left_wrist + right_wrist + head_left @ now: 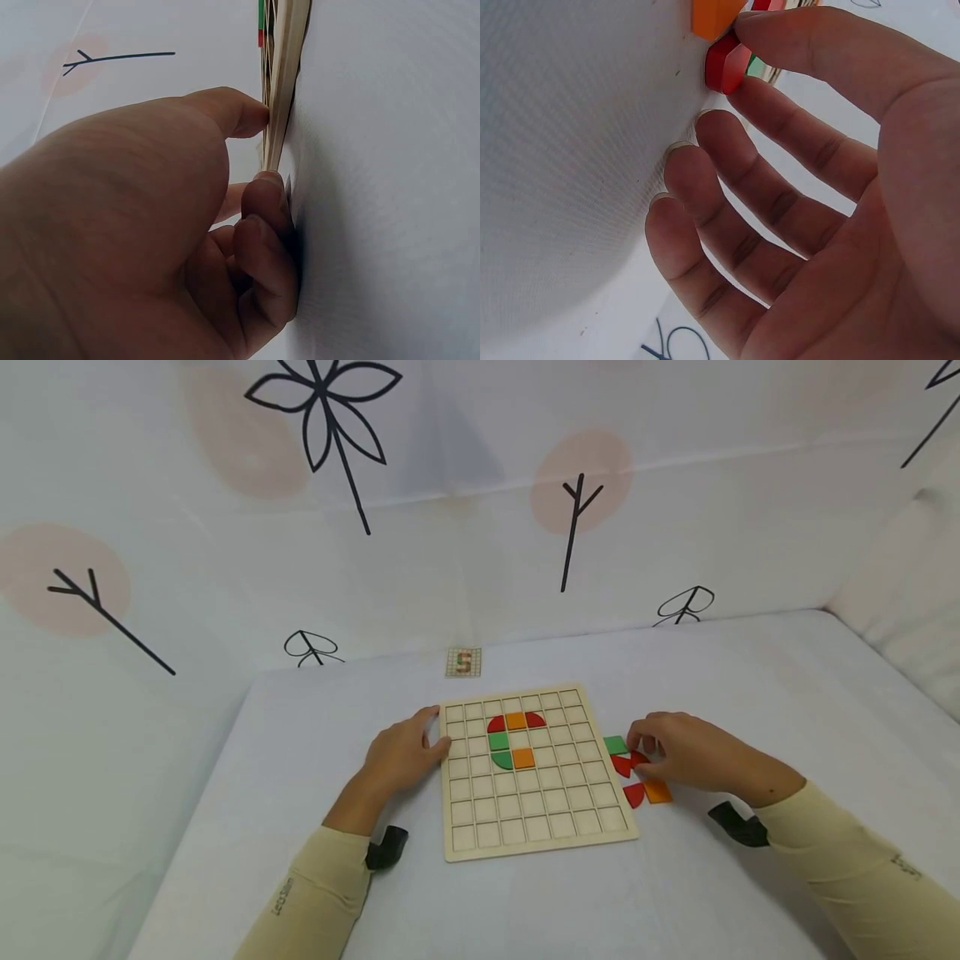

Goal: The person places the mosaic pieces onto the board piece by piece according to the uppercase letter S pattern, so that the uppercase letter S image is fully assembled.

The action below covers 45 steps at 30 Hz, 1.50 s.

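Note:
A pale wooden grid board lies on the table. On it sit two red quarter-circle tiles, two orange squares, a green square and a green quarter-circle. My left hand grips the board's left edge, thumb on the top face and curled fingers against the side. Right of the board, my right hand pinches a red tile between thumb and index finger, down at the tabletop. Its other fingers are spread, loosely bent. Around it lie a green square, a red tile, a red quarter-circle and an orange square.
A small card printed with a coloured pattern on a grid lies behind the board, near the back of the table. White cloth covers the table, and a patterned cloth wall rises behind it.

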{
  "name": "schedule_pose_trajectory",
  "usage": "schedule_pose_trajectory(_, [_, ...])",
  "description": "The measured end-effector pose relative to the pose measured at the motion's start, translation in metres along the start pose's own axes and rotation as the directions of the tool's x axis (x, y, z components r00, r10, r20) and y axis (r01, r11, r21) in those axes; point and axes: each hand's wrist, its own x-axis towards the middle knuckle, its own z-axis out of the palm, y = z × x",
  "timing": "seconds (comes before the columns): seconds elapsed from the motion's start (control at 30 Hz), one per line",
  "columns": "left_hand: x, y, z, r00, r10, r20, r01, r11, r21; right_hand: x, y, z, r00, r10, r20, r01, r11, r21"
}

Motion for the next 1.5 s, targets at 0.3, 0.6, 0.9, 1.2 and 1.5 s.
schedule_pose_trajectory(0.3, [0.000,0.000,0.001,1.000,0.003,-0.009,-0.003,1.000,0.003,0.000,-0.002,0.001,1.000,-0.005,-0.008,0.005,1.000,-0.017])
schedule_pose_trajectory(0.6, [0.000,-0.001,0.001,1.000,0.002,-0.022,-0.002,1.000,-0.002,0.001,-0.005,0.002,1.000,-0.003,-0.017,0.002,1.000,-0.025])
schedule_pose_trajectory(0.9, [-0.001,0.000,0.000,1.000,0.006,-0.027,-0.007,1.000,-0.011,-0.001,-0.004,0.001,0.999,-0.018,-0.030,0.017,0.999,-0.036])
schedule_pose_trajectory(1.2, [0.000,0.000,0.001,1.000,0.007,-0.020,-0.007,1.000,-0.011,-0.005,-0.008,-0.009,0.996,-0.015,-0.084,0.016,1.000,0.010])
schedule_pose_trajectory(1.5, [-0.001,0.001,-0.001,1.000,-0.004,-0.010,0.004,1.000,-0.003,-0.004,-0.036,-0.019,0.963,-0.095,-0.251,0.096,0.995,-0.009])
